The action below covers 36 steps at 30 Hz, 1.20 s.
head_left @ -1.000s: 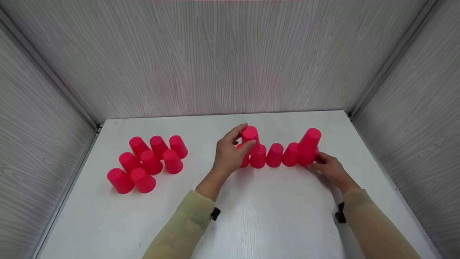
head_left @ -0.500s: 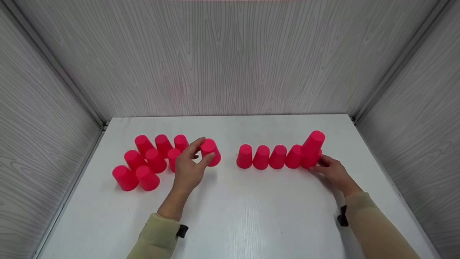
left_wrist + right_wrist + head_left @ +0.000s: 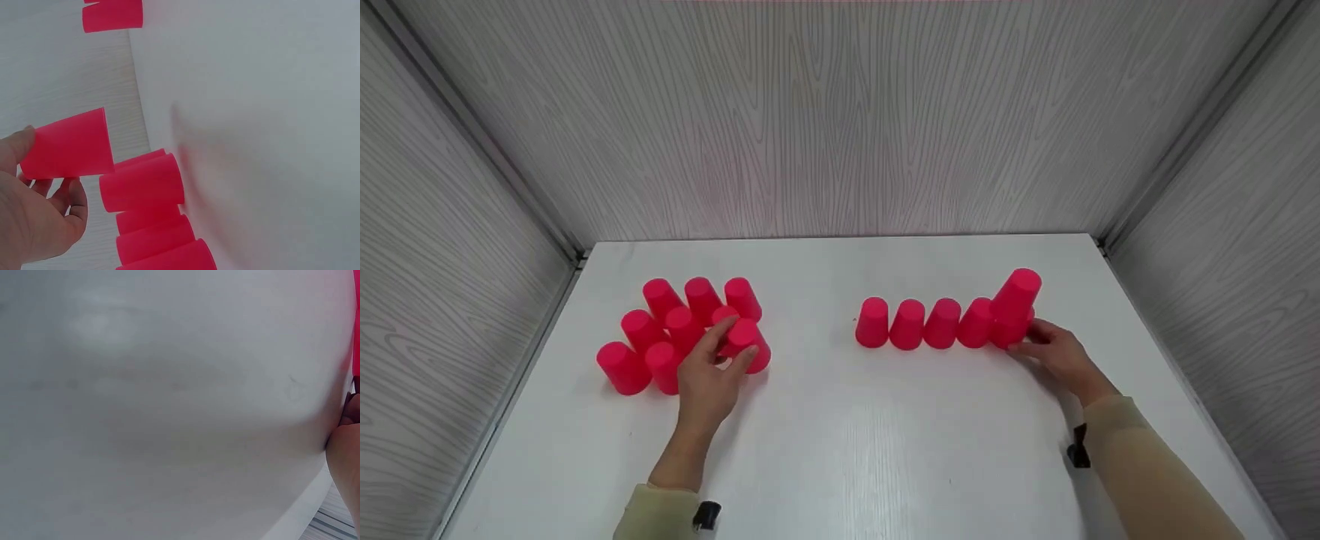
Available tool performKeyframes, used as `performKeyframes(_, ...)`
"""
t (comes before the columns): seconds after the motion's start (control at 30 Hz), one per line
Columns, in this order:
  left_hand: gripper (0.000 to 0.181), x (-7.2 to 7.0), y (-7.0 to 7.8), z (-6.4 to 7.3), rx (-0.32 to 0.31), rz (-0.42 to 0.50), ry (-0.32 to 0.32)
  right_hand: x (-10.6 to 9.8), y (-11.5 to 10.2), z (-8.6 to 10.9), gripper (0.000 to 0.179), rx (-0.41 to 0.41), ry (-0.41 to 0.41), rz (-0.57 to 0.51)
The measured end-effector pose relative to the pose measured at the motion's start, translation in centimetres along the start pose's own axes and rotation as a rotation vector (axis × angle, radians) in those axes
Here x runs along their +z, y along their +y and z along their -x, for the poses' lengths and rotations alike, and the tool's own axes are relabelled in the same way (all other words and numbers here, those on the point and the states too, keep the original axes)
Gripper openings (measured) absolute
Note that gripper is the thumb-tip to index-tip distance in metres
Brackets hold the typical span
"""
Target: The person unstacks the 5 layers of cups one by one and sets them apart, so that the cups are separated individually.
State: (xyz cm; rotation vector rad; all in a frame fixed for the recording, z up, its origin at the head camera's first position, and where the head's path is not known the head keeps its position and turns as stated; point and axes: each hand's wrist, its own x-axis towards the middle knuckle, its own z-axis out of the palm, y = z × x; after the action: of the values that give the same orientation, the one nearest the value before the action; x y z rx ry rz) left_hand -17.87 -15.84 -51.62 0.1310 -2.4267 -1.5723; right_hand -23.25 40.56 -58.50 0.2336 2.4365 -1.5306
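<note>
My left hand pinches an upside-down red plastic cup between thumb and fingers. In the left wrist view, that cup is raised off the table, beside a cluster of like cups. It overlaps one cluster cup in the head view. To the right, red cups stand upside down in a row, with one upper cup on top at the right end. My right hand grips a lower cup there near its base, fingers partly hidden behind it. The right wrist view catches only an edge of this hand.
The cluster of several upside-down cups stands on the left of the white table. Grey wood-grain panels enclose the table at the back and both sides.
My left hand, gripping its cup, has moved left from above the row's left end to the cluster. The right hand stays at the row's right end.
</note>
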Motion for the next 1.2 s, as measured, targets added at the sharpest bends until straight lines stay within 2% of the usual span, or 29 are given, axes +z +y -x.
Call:
performKeyframes(0.27,0.078,-1.1,-2.0,0.6,-0.096,0.005,0.007,-0.2,-0.2,-0.1,0.092,-0.003,0.004,0.003)
performKeyframes(0.5,0.078,-1.7,-3.4,1.0,-0.07,0.016,0.052,-0.1,-0.4,0.0,0.092,-0.001,0.001,0.01)
performKeyframes(0.93,0.075,-1.7,-4.5,1.0,-0.025,0.024,0.092,-0.1,-0.3,0.2,0.089,0.007,-0.006,-0.013)
performKeyframes(1.2,0.074,-2.2,-5.1,0.8,-0.053,0.024,0.092,0.2,-0.4,0.1,0.091,0.015,-0.003,-0.025)
